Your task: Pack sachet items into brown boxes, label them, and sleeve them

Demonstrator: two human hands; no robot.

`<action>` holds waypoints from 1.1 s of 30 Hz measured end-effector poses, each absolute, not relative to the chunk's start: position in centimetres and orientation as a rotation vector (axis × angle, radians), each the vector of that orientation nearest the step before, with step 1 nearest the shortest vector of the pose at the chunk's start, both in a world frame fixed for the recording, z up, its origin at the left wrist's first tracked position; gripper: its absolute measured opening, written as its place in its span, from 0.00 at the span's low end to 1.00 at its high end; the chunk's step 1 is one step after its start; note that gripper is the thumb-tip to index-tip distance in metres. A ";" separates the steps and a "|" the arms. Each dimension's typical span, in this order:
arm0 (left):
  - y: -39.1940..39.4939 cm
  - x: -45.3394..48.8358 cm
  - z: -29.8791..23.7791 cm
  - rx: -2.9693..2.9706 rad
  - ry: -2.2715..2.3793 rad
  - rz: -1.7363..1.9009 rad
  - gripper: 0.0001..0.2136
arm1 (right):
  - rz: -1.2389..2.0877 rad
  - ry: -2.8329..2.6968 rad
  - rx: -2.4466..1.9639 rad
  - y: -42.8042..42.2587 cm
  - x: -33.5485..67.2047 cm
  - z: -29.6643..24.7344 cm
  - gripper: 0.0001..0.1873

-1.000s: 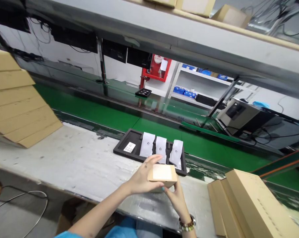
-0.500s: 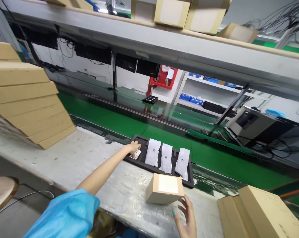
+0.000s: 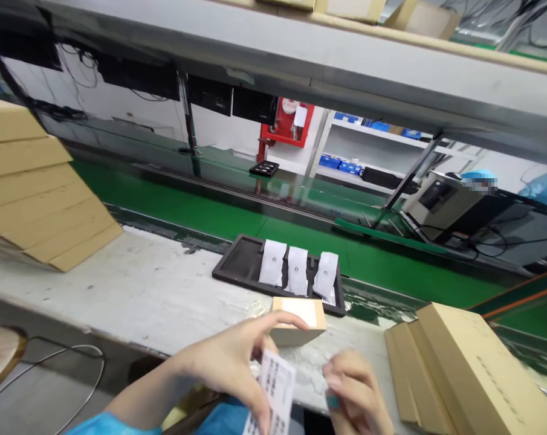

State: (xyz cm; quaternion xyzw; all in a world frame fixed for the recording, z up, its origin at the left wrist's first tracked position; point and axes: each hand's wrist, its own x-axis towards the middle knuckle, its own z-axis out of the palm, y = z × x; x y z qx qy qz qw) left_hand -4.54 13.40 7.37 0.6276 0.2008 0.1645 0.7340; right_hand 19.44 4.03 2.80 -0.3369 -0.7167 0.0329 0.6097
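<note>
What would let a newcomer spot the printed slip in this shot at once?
On the pale workbench beside the green conveyor belt, a black foam tray lies behind a kraft cardboard box. Nearest the camera, just below that box, the left hand holds a narrow white slip. Dark lines of print cover it, unlike the three nearly blank white pouches in the tray.

I'm watching a factory packing line: a green conveyor belt (image 3: 173,208) runs beside a worn workbench (image 3: 132,284), with flat cardboard cartons (image 3: 37,187) stacked nearby and blue bins (image 3: 330,161) shelved beyond
</note>
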 end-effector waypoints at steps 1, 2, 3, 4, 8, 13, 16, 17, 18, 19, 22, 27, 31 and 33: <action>12.5 -3.6 7.3 1.327 0.408 0.310 0.53 | 0.120 -1.743 -0.771 4.7 18.7 4.0 0.14; 11.9 -2.8 7.2 1.305 0.398 0.298 0.55 | 0.148 -1.818 -0.766 5.1 18.2 4.8 0.14; 11.5 -2.2 6.8 1.296 0.393 0.306 0.56 | 0.177 -1.866 -0.775 5.3 17.9 5.2 0.12; 11.2 -1.7 6.4 1.285 0.387 0.308 0.57 | 0.191 -1.877 -0.785 5.3 17.7 5.3 0.10; 9.9 -0.6 4.1 1.132 0.470 0.399 0.55 | 0.095 -1.755 -0.792 4.2 17.7 3.2 0.07; 8.2 0.4 1.5 0.901 0.471 0.711 0.36 | -0.043 -1.669 -0.806 3.2 17.8 1.2 0.10; 8.0 0.5 0.9 0.849 0.372 0.575 0.35 | 0.009 -1.711 -0.825 3.2 18.1 1.7 0.12; 8.1 0.5 0.8 0.845 0.348 0.532 0.35 | 0.018 -1.733 -0.830 3.3 18.3 1.9 0.11; 8.1 0.4 0.8 0.841 0.328 0.502 0.35 | 0.021 -1.758 -0.828 3.3 18.4 2.2 0.10; 8.2 0.3 0.9 0.839 0.310 0.485 0.35 | 0.022 -1.776 -0.819 3.4 18.5 2.4 0.09; 8.3 0.1 0.9 0.826 0.287 0.467 0.36 | 0.018 -1.791 -0.793 3.4 18.4 2.8 0.06; 8.2 0.0 0.3 0.830 0.276 0.458 0.39 | 0.002 -1.829 -0.819 3.4 18.0 2.6 0.07; 8.1 0.1 0.3 0.860 0.308 0.519 0.36 | -0.066 -1.839 -0.846 3.4 17.3 2.1 0.08; 8.2 0.1 0.5 0.935 0.371 0.678 0.31 | -0.108 -1.791 -0.886 3.1 16.5 1.7 0.08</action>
